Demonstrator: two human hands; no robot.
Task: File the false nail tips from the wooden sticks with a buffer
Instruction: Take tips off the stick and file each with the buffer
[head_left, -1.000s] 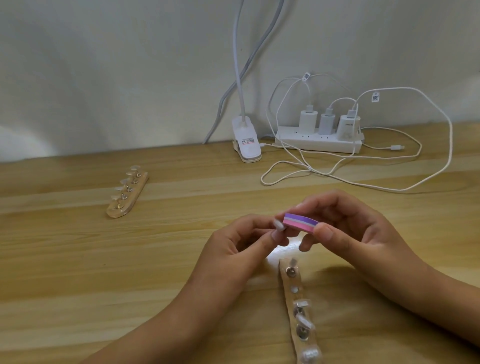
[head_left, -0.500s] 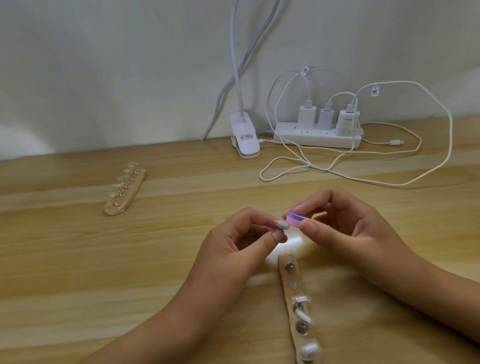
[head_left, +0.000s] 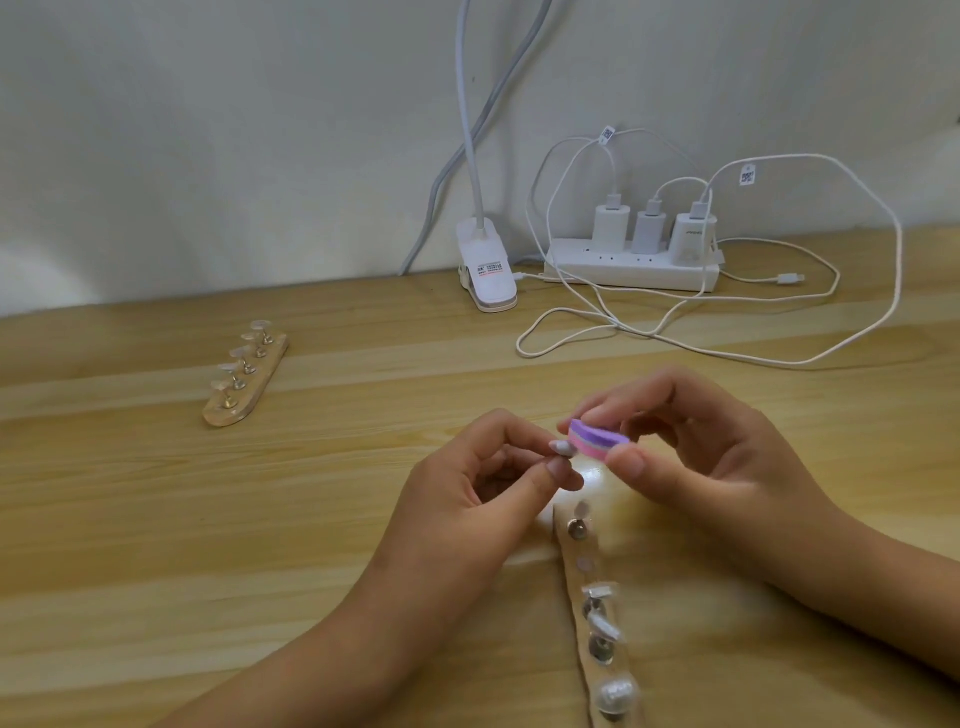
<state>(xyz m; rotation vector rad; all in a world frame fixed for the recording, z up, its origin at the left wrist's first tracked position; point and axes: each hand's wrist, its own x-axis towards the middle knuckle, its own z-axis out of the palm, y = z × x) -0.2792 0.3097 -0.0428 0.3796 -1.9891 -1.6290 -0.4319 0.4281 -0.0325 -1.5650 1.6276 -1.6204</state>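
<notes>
The left hand (head_left: 478, 483), fingers curled, pinches a small pale false nail tip (head_left: 562, 448) in its grip, against the purple-and-pink buffer block (head_left: 597, 440) pinched by the right hand (head_left: 691, 447), twelve o'clock of the near wooden stick (head_left: 586, 566).

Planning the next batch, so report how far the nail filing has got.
Done: no finished tip can be told apart. In hand: the left hand pinches one nail tip against the buffer held by the right hand. Left, probably: several tips on the near stick and five on the far stick.

Power strip (head_left: 631, 270), chargers, cables, lamp clip (head_left: 488, 275) on table (head_left: 156, 519).
</notes>
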